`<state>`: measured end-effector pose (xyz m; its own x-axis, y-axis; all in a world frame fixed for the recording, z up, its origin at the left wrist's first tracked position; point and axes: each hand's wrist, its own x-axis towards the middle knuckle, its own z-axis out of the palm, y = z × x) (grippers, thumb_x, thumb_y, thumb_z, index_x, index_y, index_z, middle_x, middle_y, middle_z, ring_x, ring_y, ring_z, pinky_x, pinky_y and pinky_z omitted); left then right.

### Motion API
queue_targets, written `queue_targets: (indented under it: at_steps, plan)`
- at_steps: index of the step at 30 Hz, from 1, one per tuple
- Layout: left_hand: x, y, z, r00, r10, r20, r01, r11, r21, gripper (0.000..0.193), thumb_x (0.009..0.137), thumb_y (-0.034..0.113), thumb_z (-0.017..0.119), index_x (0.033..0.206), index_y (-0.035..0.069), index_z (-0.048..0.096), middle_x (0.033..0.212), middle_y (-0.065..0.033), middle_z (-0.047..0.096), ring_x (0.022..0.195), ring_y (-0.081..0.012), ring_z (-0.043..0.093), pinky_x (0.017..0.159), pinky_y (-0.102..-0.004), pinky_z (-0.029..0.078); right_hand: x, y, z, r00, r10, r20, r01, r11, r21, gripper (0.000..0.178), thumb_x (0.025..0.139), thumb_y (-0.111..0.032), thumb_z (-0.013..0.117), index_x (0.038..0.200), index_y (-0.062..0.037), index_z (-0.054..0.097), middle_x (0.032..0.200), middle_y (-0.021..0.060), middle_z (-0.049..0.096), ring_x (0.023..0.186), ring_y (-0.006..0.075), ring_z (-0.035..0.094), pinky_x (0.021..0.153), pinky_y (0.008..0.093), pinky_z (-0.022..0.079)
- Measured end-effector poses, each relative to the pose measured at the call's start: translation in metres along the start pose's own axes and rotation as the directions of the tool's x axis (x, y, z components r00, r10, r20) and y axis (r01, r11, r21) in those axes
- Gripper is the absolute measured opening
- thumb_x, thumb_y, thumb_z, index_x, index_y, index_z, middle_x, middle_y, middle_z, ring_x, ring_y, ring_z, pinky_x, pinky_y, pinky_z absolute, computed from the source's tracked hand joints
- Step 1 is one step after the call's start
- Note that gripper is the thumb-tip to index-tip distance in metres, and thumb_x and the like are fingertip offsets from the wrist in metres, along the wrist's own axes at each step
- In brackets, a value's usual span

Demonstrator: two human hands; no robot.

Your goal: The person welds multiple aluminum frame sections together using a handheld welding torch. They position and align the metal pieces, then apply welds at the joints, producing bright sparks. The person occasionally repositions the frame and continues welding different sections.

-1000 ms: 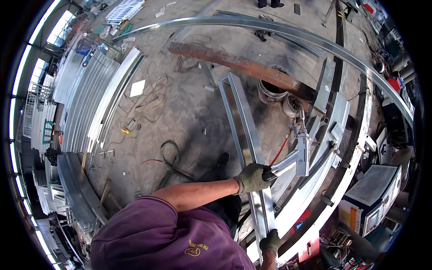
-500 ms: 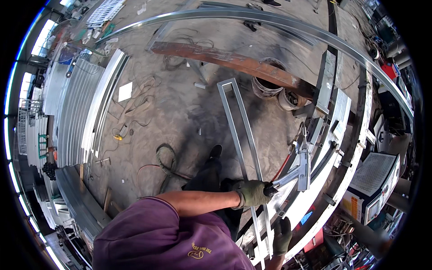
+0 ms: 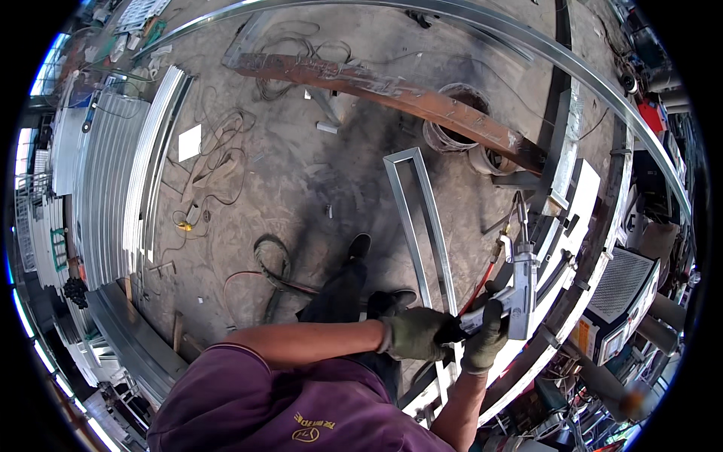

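Observation:
A silver welding gun with a pointed nozzle sits beside the long work rail, its tip toward the far side. My left hand, in a dark green work glove, is closed around the black rear end of its handle. Gloved alike, my right hand wraps the grip just behind the gun's body. Under my hands runs a narrow rectangular frame of shiny square tube, its far end out over the floor. A red hose lies by the gun.
A rusty beam crosses the far floor over two buckets. Long metal profiles are stacked at left. A white machine with a mesh top stands at right. Loose cables lie near my feet.
My right hand has come up from beside the frame and closed on the gun's grip. The gun has swung slightly right and more upright, still in my left hand.

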<state>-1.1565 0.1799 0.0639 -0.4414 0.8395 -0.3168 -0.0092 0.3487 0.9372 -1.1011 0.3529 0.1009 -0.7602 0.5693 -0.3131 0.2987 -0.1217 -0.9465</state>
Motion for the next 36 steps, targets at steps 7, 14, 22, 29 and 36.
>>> queue_targets:
  at_steps: [7, 14, 22, 29, 36]
  plan:
    - [0.022, -0.073, -0.157, 0.57, 0.173, -0.804, 0.33, 0.847, 0.416, 0.101, 0.083, 0.05, 0.093, 0.158, -0.002, 0.049, 0.159, -0.0247, 0.051, 0.148, -0.0434, 0.049, 0.128, -0.0547, 0.036, 0.014, 0.006, 0.045, 0.998, -0.053, -0.043, 0.041, 0.97, -0.241, 0.04, 0.102, -0.008, 0.072, 0.141, -0.0007, 0.068, 0.115, 0.0055, 0.071, 0.086, 0.0114, 0.064, 0.075, 0.029, 0.055]
    - [0.078, -0.125, -0.205, 0.676, 0.292, -0.676, 0.26, 0.765, 0.59, 0.094, 0.08, 0.049, 0.093, 0.149, -0.003, 0.057, 0.151, -0.0251, 0.057, 0.145, -0.0474, 0.049, 0.128, -0.0575, 0.035, 0.009, 0.015, 0.063, 1.0, 0.006, 0.021, -0.002, 0.978, -0.21, 0.043, 0.104, -0.006, 0.072, 0.147, -0.0025, 0.066, 0.132, 0.0077, 0.073, 0.1, 0.0112, 0.066, 0.083, 0.0309, 0.057]
    - [0.083, -0.147, -0.2, 0.561, 0.427, -0.709, 0.056, 0.835, 0.548, 0.068, 0.077, 0.024, 0.089, 0.135, 0.0, 0.063, 0.136, -0.024, 0.063, 0.134, -0.0479, 0.056, 0.123, -0.0594, 0.041, 0.022, 0.007, 0.087, 0.996, -0.08, 0.038, 0.088, 0.955, -0.284, 0.047, 0.101, 0.001, 0.073, 0.147, -0.0014, 0.064, 0.128, 0.0098, 0.074, 0.092, 0.0122, 0.067, 0.076, 0.031, 0.057]
    - [0.075, -0.152, -0.198, 0.561, 0.452, -0.694, 0.099, 0.795, 0.598, 0.078, 0.075, 0.034, 0.094, 0.138, 0.001, 0.061, 0.138, -0.023, 0.063, 0.134, -0.0467, 0.056, 0.123, -0.059, 0.041, 0.019, -0.029, 0.096, 0.995, -0.068, 0.072, 0.085, 0.962, -0.261, 0.043, 0.104, 0.0, 0.068, 0.147, -0.0015, 0.064, 0.13, 0.0074, 0.07, 0.096, 0.0111, 0.063, 0.082, 0.0299, 0.056]
    - [0.054, -0.135, -0.202, 0.617, 0.314, -0.722, 0.241, 0.798, 0.553, 0.105, 0.078, 0.056, 0.094, 0.156, 0.0, 0.053, 0.158, -0.0246, 0.054, 0.151, -0.0456, 0.047, 0.128, -0.0556, 0.037, 0.018, -0.012, 0.084, 0.901, -0.382, 0.204, 0.432, 0.827, -0.359, 0.023, 0.098, -0.008, 0.082, 0.119, -0.003, 0.075, 0.091, 0.0068, 0.069, 0.077, 0.0228, 0.068, 0.069, 0.0382, 0.055]
